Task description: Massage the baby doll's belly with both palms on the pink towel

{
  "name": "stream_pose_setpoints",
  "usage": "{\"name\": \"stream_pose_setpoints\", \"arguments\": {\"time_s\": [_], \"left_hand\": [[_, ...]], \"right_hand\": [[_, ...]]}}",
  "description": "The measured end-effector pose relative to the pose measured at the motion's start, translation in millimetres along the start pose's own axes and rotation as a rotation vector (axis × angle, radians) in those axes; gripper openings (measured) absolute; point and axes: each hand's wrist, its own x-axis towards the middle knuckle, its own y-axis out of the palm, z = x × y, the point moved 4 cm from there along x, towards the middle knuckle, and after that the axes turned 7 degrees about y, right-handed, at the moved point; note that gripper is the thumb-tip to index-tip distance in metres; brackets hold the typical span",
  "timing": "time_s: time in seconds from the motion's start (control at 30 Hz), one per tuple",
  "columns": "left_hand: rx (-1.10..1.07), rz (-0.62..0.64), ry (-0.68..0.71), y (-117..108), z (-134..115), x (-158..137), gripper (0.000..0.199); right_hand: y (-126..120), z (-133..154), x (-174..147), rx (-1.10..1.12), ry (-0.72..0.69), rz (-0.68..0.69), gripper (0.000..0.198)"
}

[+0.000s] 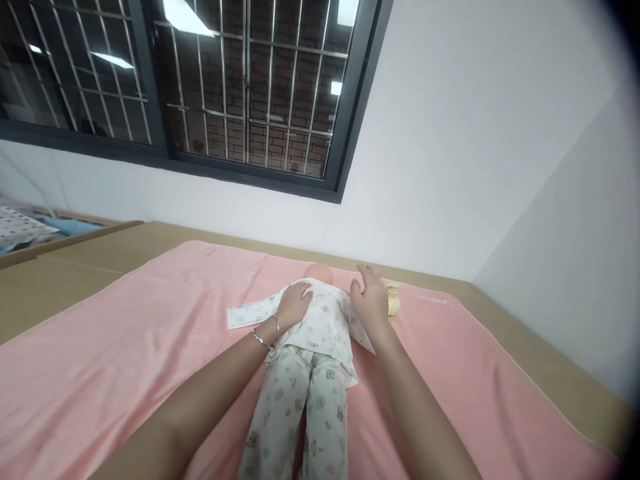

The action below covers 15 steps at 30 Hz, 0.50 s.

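A doll [319, 272] lies on its back, dressed in a white patterned long-sleeved top [325, 327] and matching trousers [287, 393]. Only the round top of its head shows above the collar. My left hand [295, 303] rests flat on the chest of the top, fingers extended, with a bracelet at the wrist. Beside the doll's right-hand side in the picture, my right hand [371, 293] is held up with fingers apart, near the sleeve there. That sleeve is partly hidden behind my forearm. The other sleeve [250, 313] stretches out to the left.
Under the doll spreads a pink blanket [150, 313] on a tan surface [95, 257]. A small yellow object [394, 303] sits just past my right hand, partly covered. Spotted and blue cloth [30, 227] lies in a wood-edged space at far left. Behind are a wall and barred window [250, 87].
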Motion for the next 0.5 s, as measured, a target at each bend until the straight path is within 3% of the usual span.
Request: {"name": "stream_pose_setpoints", "arguments": {"time_s": [0.1, 0.3, 0.37, 0.43, 0.5], "left_hand": [[0.077, 0.025, 0.020, -6.1, -8.5, -0.1, 0.038], [0.324, 0.097, -0.050, -22.3, -40.3, -0.2, 0.029], [0.184, 0.104, -0.002, -22.5, -62.0, 2.5, 0.022], [-0.162, 0.131, 0.046, -16.7, -87.1, 8.1, 0.024], [-0.565, 0.195, -0.061, -4.1, -107.7, 16.5, 0.028]], "right_hand": [[-17.0, -11.1, 12.7, -0.150, 0.048, -0.046, 0.055], [-33.7, -31.4, 26.6, -0.280, 0.157, 0.056, 0.056], [-37.5, -35.2, 26.1, -0.295, 0.216, 0.098, 0.056], [-40.5, -38.3, 24.4, -0.316, 0.281, 0.134, 0.055], [-42.0, -40.1, 23.1, -0.349, 0.303, 0.158, 0.052]]}}
